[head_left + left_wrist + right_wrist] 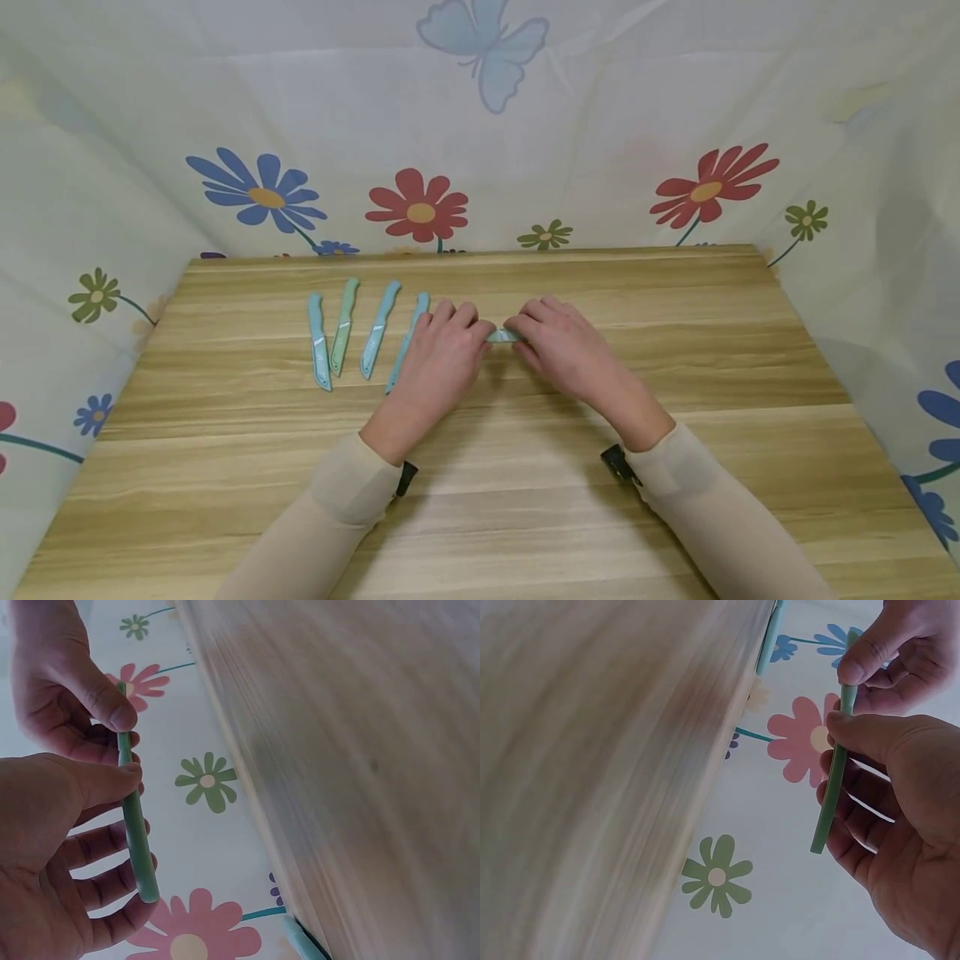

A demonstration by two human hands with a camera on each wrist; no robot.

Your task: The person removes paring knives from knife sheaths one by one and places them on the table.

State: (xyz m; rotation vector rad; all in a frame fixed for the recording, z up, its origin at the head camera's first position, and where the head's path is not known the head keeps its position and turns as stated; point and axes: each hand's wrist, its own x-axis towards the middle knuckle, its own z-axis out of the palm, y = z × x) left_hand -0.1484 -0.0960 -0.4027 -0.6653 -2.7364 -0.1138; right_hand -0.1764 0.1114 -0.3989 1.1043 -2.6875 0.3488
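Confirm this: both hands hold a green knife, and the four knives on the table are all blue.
Not all: in the head view, the second knife from the left is green; the other three are blue. The left hand and right hand do hold a green knife.

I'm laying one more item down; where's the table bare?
The wooden tabletop is bare right of the right grip and right sleeve, between that and the left sleeve, and left of the leftmost blue knife. Crowded: back left, where four sheathed knives lie, one partly hidden by the left grip, and the middle, where both grips hold a green knife.
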